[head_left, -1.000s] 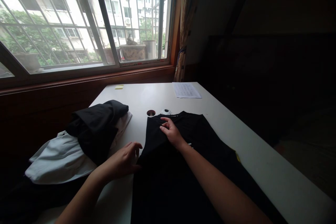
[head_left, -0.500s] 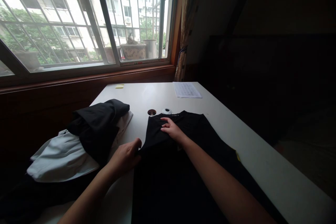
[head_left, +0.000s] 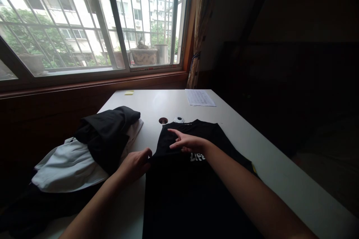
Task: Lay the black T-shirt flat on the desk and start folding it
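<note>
A black T-shirt with white lettering on its chest lies spread on the white table, its neckline toward the far side. At the shirt's left edge, near the sleeve, my left hand pinches the cloth. My right hand is over the upper chest, fingers apart and pointing left, with nothing in them; whether the fingertips touch the fabric I cannot tell. Part of the lettering is hidden behind my right wrist.
Left of the shirt is a heap of clothes with a black garment over a white garment. Past the collar are a round table hole and a white ring-shaped cap. Printed paper and a yellow note lie farther back.
My right hand has shifted slightly down and turned to point left, its fingers more spread. The white lettering has come into view. My left hand keeps its pinch on the shirt edge.
</note>
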The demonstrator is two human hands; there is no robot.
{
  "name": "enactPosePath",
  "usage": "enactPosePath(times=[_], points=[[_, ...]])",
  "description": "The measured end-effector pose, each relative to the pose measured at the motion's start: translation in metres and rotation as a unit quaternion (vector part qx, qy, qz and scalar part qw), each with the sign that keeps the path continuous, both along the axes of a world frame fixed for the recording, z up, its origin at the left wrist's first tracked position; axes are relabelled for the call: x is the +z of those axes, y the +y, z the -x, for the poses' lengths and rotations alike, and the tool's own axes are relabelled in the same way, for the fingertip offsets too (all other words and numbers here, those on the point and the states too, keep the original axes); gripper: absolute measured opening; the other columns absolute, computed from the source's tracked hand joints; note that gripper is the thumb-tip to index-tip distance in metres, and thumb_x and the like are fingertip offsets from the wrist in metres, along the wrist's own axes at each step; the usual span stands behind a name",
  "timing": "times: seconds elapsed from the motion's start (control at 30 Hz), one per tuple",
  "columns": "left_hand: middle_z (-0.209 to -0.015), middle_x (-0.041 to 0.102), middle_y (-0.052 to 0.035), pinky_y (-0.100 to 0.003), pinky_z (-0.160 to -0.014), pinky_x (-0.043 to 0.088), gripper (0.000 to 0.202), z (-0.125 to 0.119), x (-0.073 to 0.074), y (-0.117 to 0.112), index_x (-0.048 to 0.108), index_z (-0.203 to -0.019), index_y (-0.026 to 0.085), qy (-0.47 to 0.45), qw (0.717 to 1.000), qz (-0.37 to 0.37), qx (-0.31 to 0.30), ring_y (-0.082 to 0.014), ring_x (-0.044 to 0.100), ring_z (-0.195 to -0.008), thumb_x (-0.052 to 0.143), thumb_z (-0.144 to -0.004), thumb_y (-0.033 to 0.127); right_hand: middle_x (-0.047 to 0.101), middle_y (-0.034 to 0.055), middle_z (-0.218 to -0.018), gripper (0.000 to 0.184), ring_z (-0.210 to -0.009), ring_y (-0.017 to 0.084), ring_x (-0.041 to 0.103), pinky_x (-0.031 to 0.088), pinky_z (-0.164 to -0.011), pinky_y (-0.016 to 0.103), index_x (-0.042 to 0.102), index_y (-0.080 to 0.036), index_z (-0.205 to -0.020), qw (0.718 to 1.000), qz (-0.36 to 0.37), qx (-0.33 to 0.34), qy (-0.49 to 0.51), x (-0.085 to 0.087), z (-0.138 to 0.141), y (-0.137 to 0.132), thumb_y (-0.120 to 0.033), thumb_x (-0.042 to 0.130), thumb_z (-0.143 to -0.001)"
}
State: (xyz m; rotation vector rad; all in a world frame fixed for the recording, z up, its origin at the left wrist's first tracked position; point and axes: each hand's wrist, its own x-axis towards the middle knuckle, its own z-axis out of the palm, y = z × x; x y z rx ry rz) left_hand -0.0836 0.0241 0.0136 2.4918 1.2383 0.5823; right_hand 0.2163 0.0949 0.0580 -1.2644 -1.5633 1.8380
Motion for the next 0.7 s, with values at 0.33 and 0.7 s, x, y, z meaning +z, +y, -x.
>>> enactPosePath(times=[0.33,0.7], points=[[-0.077,0.059,0.0022,-0.024,-0.06,0.034,0.02,0.002,0.002,-0.003,0.055,-0.101,0.021,-0.02,0.998,0.014,-0.062,-0.0132,0.051,-0.063,0.056,-0.083,0.013,0.059,0.0077,-0.126,0.102,-0.087,0.016,0.067,0.057,-0.069,0.026,0.034,-0.037,-0.155,0.999,0.019,-0.039,-0.022,-0.007,0.001,-0.011,-0.028,0.089,-0.07],[-0.087,0.063,-0.0008,-0.022,-0.062,0.039,0.031,-0.003,0.015,-0.005,0.065,-0.101,0.022,-0.019,0.993,0.062,-0.1,-0.0127,0.056,-0.068,0.058,-0.076,0.006,0.07,0.0056,-0.099,0.063,-0.073,0.017,0.066,0.053,-0.06,0.026,0.051,-0.021,-0.142,0.968,-0.177,-0.079,-0.162,-0.032,0.001,0.042,-0.032,0.075,-0.085]])
